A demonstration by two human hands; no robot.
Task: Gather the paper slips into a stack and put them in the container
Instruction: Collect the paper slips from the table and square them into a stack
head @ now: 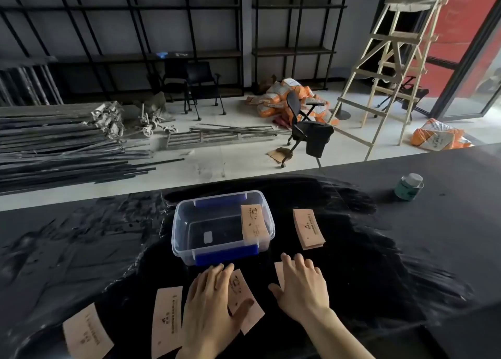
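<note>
A clear plastic container [179, 231] with blue latches stands on the black table; one tan paper slip [253, 224] leans against its right inner wall. A small stack of slips [309, 228] lies to the right of it. My left hand [211, 304] rests flat on a slip [244, 291] just in front of the container. My right hand [303, 288] lies flat over another slip [280, 273], mostly hiding it. Two more slips lie at the near left, one [166, 323] beside my left hand, the other [86, 334] farther left.
A small green-labelled jar [409, 186] stands at the table's far right. Beyond the table's far edge are metal bars on the floor, office chairs, orange sacks and a wooden ladder.
</note>
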